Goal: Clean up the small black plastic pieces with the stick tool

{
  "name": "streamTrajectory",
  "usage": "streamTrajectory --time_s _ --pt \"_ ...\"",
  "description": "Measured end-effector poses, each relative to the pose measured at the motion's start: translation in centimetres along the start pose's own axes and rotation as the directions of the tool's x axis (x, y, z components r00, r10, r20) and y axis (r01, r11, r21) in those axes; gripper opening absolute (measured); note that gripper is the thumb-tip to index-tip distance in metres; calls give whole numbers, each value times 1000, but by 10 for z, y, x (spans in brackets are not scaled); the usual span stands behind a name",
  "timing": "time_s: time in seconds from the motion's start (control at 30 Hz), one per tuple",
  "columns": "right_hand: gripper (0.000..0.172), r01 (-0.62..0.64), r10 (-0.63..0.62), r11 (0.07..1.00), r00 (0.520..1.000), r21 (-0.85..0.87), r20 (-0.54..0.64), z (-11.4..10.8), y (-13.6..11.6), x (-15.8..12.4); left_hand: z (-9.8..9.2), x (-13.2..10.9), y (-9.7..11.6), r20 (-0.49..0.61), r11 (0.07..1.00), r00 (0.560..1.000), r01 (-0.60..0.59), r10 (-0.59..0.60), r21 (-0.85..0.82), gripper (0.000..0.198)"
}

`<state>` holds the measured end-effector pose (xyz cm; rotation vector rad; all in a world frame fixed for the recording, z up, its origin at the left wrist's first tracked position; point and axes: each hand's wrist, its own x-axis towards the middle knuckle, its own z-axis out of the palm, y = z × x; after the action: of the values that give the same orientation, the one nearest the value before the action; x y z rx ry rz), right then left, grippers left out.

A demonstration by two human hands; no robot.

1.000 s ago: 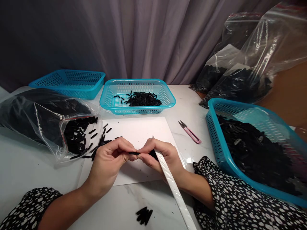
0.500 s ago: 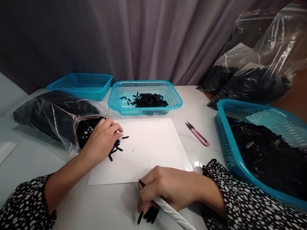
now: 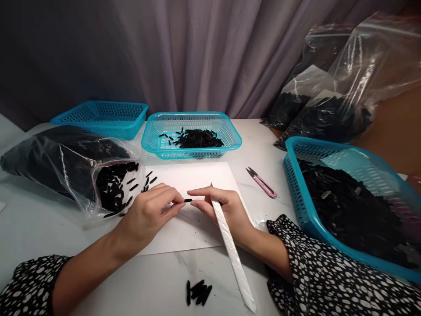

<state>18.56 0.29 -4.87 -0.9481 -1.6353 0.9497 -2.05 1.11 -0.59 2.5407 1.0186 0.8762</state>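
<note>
My left hand and my right hand meet over a white sheet. Between their fingertips they pinch one small black stick-shaped piece. My right hand also grips a long white flat tool whose tip points up past the fingers and whose other end runs toward me. A small heap of black pieces lies on the table near its front edge. More loose black pieces spill from a clear bag just left of my left hand.
A teal basket with black pieces stands behind the sheet, another teal basket at back left. A large teal basket full of black parts is at right. Pink snips lie beside the sheet. Clear bags of black parts sit at back right.
My left hand came back from the spilled pieces with one piece. My right hand rose from the small heap near the table's front edge to the sheet, and both now pinch the piece.
</note>
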Motion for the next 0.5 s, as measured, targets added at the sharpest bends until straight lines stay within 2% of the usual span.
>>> streamTrajectory --time_s 0.1,0.2,0.27,0.33,0.43,0.5 --pt "13 -9 9 1000 1000 19 26 0 -2 0 0 0 9 -23 988 994 107 -110 -114 10" --pt "13 -10 9 999 1000 47 16 -1 -4 1 -3 3 12 1 938 962 265 -271 -224 8" --pt "12 -18 17 998 1000 68 10 0 -5 1 -6 5 10 34 911 939 339 -341 -234 5" --pt "11 -37 37 996 999 86 0 0 -4 2 -9 5 5 59 921 933 360 -355 -149 6" --pt "10 -67 69 992 997 112 -17 1 -3 2 -15 -2 -12 68 961 960 268 -273 73 15" --pt "9 -86 90 988 996 129 -21 1 -3 2 -18 -10 -25 78 952 963 238 -256 191 21"
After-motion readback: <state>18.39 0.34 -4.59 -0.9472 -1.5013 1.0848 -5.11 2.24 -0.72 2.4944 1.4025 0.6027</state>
